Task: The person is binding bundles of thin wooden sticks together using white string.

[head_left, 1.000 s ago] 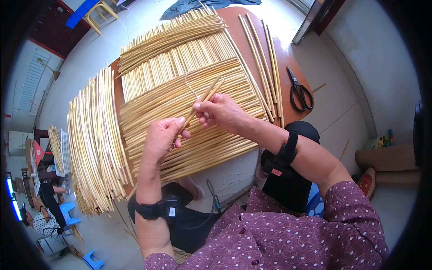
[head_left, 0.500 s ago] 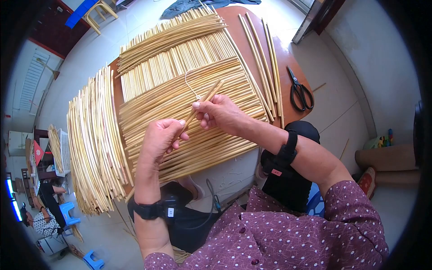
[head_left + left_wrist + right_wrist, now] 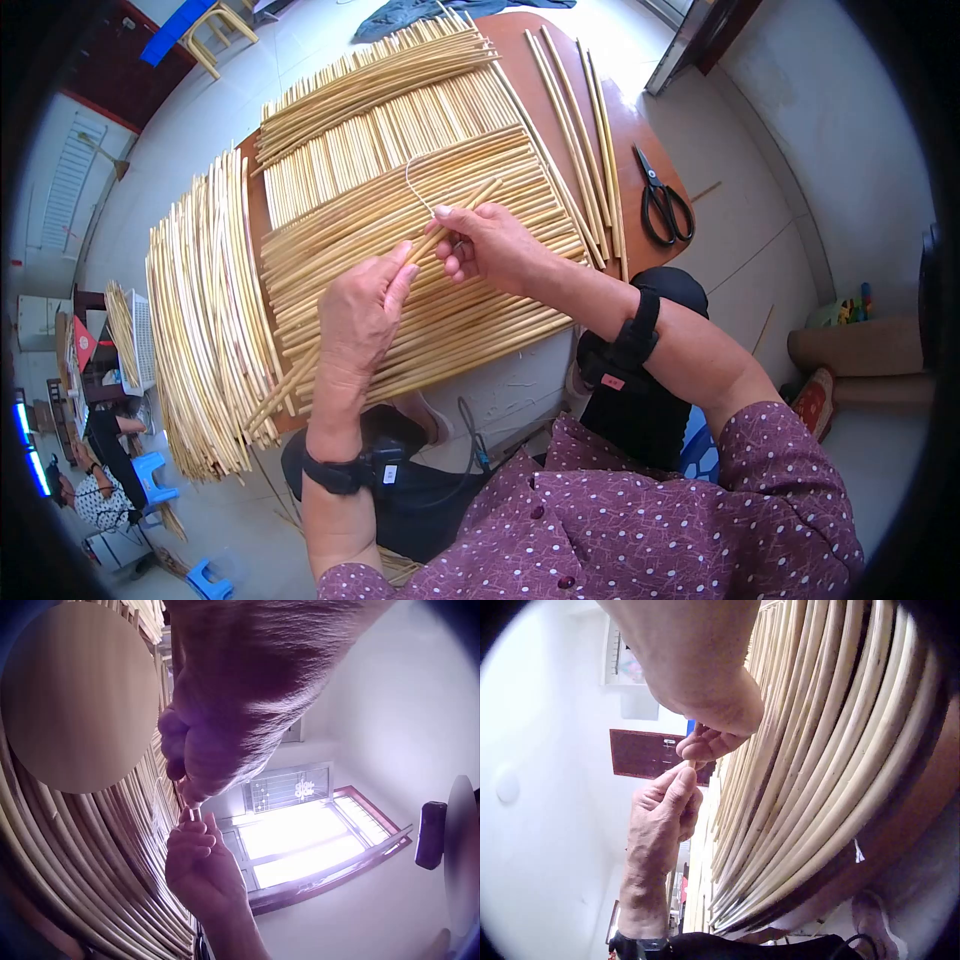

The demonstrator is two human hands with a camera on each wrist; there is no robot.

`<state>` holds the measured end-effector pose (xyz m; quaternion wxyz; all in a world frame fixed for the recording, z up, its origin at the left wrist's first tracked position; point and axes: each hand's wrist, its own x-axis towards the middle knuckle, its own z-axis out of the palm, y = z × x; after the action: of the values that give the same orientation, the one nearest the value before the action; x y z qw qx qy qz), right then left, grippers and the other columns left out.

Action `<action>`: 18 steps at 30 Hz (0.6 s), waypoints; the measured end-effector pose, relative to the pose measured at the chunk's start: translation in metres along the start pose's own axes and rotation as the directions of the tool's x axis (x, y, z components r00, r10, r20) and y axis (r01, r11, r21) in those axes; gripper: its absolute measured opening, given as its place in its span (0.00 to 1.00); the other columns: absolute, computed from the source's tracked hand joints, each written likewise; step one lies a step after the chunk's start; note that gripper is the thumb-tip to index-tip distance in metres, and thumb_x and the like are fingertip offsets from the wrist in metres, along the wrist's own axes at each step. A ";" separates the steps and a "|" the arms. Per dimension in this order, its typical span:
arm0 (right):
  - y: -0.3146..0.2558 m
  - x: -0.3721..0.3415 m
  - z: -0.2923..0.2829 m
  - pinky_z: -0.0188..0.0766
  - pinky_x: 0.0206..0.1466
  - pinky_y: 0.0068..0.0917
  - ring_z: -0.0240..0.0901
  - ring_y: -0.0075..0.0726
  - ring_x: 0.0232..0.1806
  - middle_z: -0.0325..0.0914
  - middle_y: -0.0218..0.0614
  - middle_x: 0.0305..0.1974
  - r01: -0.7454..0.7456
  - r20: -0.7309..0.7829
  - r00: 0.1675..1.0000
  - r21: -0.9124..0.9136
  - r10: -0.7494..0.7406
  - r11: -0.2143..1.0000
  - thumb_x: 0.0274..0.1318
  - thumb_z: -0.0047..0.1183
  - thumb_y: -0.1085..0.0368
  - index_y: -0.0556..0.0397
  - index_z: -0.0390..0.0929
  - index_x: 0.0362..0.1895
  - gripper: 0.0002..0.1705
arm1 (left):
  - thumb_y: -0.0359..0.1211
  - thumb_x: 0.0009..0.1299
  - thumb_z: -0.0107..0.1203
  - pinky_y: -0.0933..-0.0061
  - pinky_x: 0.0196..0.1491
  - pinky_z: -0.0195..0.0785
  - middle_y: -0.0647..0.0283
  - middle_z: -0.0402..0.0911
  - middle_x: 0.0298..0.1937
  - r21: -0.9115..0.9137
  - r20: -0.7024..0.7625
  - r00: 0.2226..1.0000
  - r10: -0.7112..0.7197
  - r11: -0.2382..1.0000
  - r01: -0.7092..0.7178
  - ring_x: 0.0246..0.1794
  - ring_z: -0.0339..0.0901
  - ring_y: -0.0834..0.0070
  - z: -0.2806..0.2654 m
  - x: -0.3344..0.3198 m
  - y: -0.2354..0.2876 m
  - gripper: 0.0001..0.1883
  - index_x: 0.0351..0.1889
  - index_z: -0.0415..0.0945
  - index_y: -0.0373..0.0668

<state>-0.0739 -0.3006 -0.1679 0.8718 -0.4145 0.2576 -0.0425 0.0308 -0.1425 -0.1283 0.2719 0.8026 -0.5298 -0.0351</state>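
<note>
Both hands are over a mat of yellow reed stalks [image 3: 480, 290] laid side by side. My left hand [image 3: 360, 310] pinches a slim pair of stalks [image 3: 285, 388] between thumb and fingers; their lower ends stick out past the wrist. Just beyond it, my right hand [image 3: 490, 245] pinches the same stalks near their upper ends, thumb on top. A white string [image 3: 410, 180] runs from the mat to the right thumb. In the right wrist view the left hand [image 3: 660, 817] and right fingertips [image 3: 705, 746] nearly meet; the right palm hides part of the grip.
A bundle of stalks [image 3: 375, 85] lies across the far part of the mat. More stalks [image 3: 210, 320] are heaped at the table's left edge. On the right are several loose stalks [image 3: 590, 150] and black scissors [image 3: 662, 200] on the brown table [image 3: 645, 130].
My left hand has slid up along the stalks toward the right hand and turned back-up, and the stalks' lower ends now show. The right hand stays nearly in place.
</note>
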 end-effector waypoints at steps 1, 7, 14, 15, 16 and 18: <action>0.001 0.001 -0.001 0.74 0.29 0.25 0.71 0.27 0.25 0.71 0.35 0.27 0.009 0.027 1.000 0.010 -0.009 1.000 0.63 0.45 0.59 0.61 0.72 0.39 0.15 | 0.39 0.67 0.55 0.65 0.30 0.68 0.59 0.78 0.28 0.025 -0.001 1.000 0.018 1.000 -0.018 0.28 0.77 0.61 0.000 0.000 0.000 0.13 0.47 0.79 0.46; 0.001 0.001 -0.001 0.74 0.30 0.25 0.72 0.27 0.26 0.72 0.34 0.28 -0.001 0.065 0.998 0.010 0.001 1.000 0.64 0.45 0.59 0.60 0.72 0.39 0.14 | 0.38 0.66 0.55 0.66 0.29 0.68 0.60 0.77 0.28 0.075 0.001 0.999 0.040 0.996 -0.040 0.26 0.76 0.63 -0.001 -0.002 -0.001 0.13 0.47 0.78 0.47; -0.001 0.001 0.002 0.75 0.31 0.23 0.73 0.26 0.27 0.73 0.34 0.28 0.010 0.090 0.996 -0.023 -0.008 1.000 0.61 0.50 0.60 0.59 0.73 0.37 0.12 | 0.38 0.66 0.56 0.68 0.27 0.68 0.61 0.77 0.28 0.080 -0.060 0.995 0.081 0.994 -0.076 0.25 0.76 0.64 -0.002 -0.003 -0.006 0.13 0.47 0.78 0.46; -0.002 0.000 0.003 0.75 0.31 0.23 0.73 0.27 0.27 0.74 0.35 0.28 0.020 0.055 0.998 -0.028 -0.018 0.999 0.59 0.51 0.62 0.58 0.73 0.36 0.11 | 0.38 0.66 0.56 0.68 0.27 0.68 0.62 0.77 0.28 0.102 -0.047 0.994 0.094 0.991 -0.089 0.25 0.76 0.65 -0.001 -0.002 -0.006 0.13 0.47 0.78 0.47; -0.002 -0.001 0.003 0.75 0.31 0.22 0.74 0.27 0.27 0.74 0.35 0.27 0.029 0.021 0.999 -0.033 -0.029 0.999 0.58 0.52 0.63 0.58 0.74 0.35 0.10 | 0.38 0.65 0.56 0.69 0.26 0.68 0.63 0.78 0.28 0.124 -0.033 0.994 0.106 0.987 -0.101 0.24 0.76 0.66 -0.001 -0.002 -0.006 0.13 0.47 0.78 0.47; -0.001 0.000 0.001 0.76 0.31 0.22 0.74 0.27 0.27 0.75 0.36 0.27 0.051 -0.007 0.999 -0.018 -0.051 0.999 0.57 0.53 0.64 0.58 0.74 0.34 0.09 | 0.38 0.65 0.56 0.70 0.27 0.68 0.64 0.78 0.28 0.151 -0.051 0.993 0.104 0.984 -0.095 0.24 0.76 0.67 0.003 -0.001 -0.006 0.14 0.47 0.78 0.47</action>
<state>-0.0728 -0.3002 -0.1668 0.8658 -0.4284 0.2506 -0.0640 0.0342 -0.1408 -0.1346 0.2283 0.7937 -0.5623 0.0418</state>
